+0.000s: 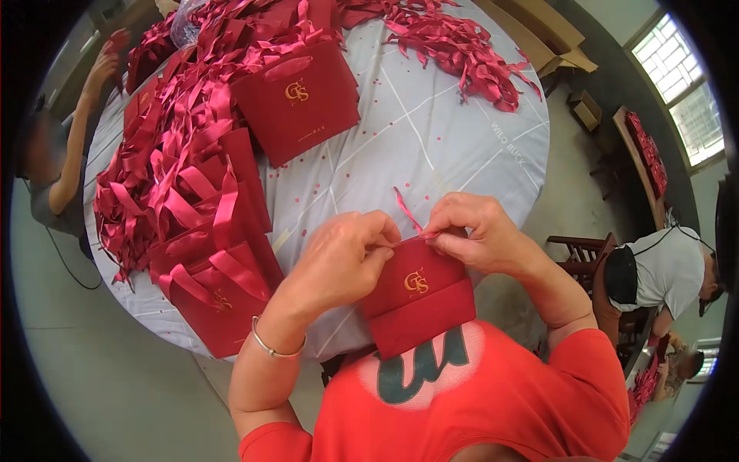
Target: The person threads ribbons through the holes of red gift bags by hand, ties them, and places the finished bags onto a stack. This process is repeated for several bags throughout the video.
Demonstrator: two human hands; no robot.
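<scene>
In front of my chest, at the table's near edge, is a dark red paper gift bag [419,296] with a gold logo. My left hand [350,250] pinches the bag's top edge at its left corner. At the top right, my right hand [476,231] has thumb and fingers closed on a pink-red ribbon [405,206], whose loose end sticks up and to the left. The fingertips hide exactly where the ribbon meets the bag.
Left on the round cloth-covered table [392,138] lie piled red bags with ribbon handles [215,289], another bag [296,104] and a ribbon heap [469,58]. One person [61,162] is at left; others [662,262] work at right. Cardboard boxes [543,31] stand behind.
</scene>
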